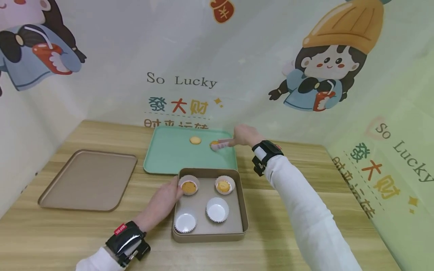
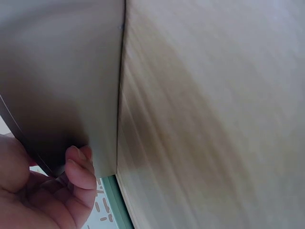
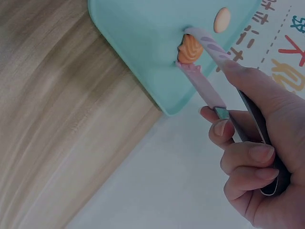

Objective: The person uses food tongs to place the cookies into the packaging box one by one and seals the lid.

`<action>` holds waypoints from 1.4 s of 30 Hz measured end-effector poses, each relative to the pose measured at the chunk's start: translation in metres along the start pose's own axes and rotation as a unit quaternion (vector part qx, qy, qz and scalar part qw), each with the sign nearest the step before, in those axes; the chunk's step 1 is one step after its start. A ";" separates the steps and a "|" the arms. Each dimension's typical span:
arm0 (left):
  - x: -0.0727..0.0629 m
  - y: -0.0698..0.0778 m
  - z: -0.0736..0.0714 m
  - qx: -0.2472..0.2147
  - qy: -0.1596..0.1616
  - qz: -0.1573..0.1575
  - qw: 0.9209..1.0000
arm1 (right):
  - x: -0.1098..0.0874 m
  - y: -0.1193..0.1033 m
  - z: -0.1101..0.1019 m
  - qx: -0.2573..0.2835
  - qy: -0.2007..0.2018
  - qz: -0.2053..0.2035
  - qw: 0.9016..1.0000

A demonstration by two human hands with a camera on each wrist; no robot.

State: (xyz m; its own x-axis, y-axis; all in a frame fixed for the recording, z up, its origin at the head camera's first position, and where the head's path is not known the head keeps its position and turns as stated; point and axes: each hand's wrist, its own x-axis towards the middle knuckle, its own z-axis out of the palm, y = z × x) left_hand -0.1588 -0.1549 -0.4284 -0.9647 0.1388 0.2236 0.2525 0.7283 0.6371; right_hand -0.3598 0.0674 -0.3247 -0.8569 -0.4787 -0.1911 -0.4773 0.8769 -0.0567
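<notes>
My right hand (image 1: 246,134) grips a pair of tongs (image 3: 205,90) with pink tips and dark handles. The tips stand on either side of a swirled cookie (image 3: 191,48) on the mint-green tray (image 1: 169,154). A smooth oval cookie (image 1: 195,140) lies to its left on that tray. With fingers and thumb, my left hand (image 1: 164,201) holds the left wall of a square brown baking pan (image 1: 201,190). Inside the pan, a round brown cookie (image 1: 188,187) and a pale swirled cookie (image 1: 223,186) sit in paper cups; two other cups (image 1: 217,209) hold nothing.
A flat brown tray (image 1: 91,180) lies on the wooden table (image 1: 285,210) at the left. Behind the table hangs a printed cloth (image 1: 244,67), close along the green tray's back edge. The pan stands right in front of the green tray.
</notes>
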 end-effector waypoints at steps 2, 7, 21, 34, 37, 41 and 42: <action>-0.001 0.001 0.000 0.000 -0.002 -0.001 1.000 | 0.001 -0.001 -0.001 -0.001 -0.009 0.003 1.000; -0.002 0.003 0.000 -0.001 -0.003 0.001 1.000 | 0.003 -0.001 -0.004 -0.008 -0.020 0.010 1.000; 0.001 0.003 -0.001 0.014 -0.003 0.007 1.000 | -0.004 0.007 -0.007 0.005 0.012 -0.029 1.000; -0.001 0.000 -0.002 0.020 -0.005 0.003 1.000 | -0.058 0.001 -0.032 -0.033 0.066 -0.131 0.989; -0.001 0.001 -0.002 0.019 -0.006 0.005 1.000 | -0.080 -0.004 -0.036 -0.062 0.086 -0.160 0.981; 0.001 0.002 -0.002 0.014 -0.011 0.003 1.000 | -0.108 -0.010 -0.035 -0.104 0.107 -0.202 0.968; 0.002 0.002 -0.002 0.013 -0.012 0.003 1.000 | -0.116 -0.012 -0.034 -0.107 0.109 -0.209 0.966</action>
State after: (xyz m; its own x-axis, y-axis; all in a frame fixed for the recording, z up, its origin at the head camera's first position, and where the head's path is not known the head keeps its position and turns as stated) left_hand -0.1601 -0.1549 -0.4249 -0.9647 0.1590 0.2100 0.2569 0.7439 0.6169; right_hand -0.2618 0.1109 -0.2687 -0.5897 -0.8074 0.0173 -0.8001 0.5870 0.1235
